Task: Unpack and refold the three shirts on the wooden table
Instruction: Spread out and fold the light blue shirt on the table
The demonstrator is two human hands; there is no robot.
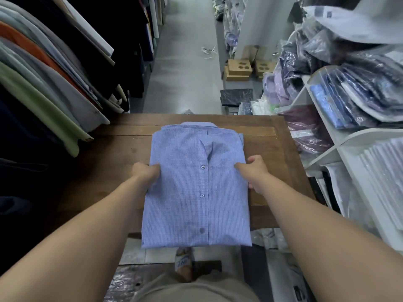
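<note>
At the centre of the frame, your left hand point(145, 171) and right hand point(255, 171) each pinch a side edge of the folded light-blue checked button-front shirt point(196, 186). It lies collar away from you on the brown wooden table point(113, 153), its hem overhanging the near edge. Holding both sides likely keeps the fold square.

clothing shop / stockroom; hung garments point(43, 73) packed along left of frame; white shelves point(362, 134) at right stuffed with plastic-bagged shirts point(359, 99); cardboard boxes point(238, 69) on the floor at upper centre; wooden table point(113, 153) at centre, in the aisle between them
</note>
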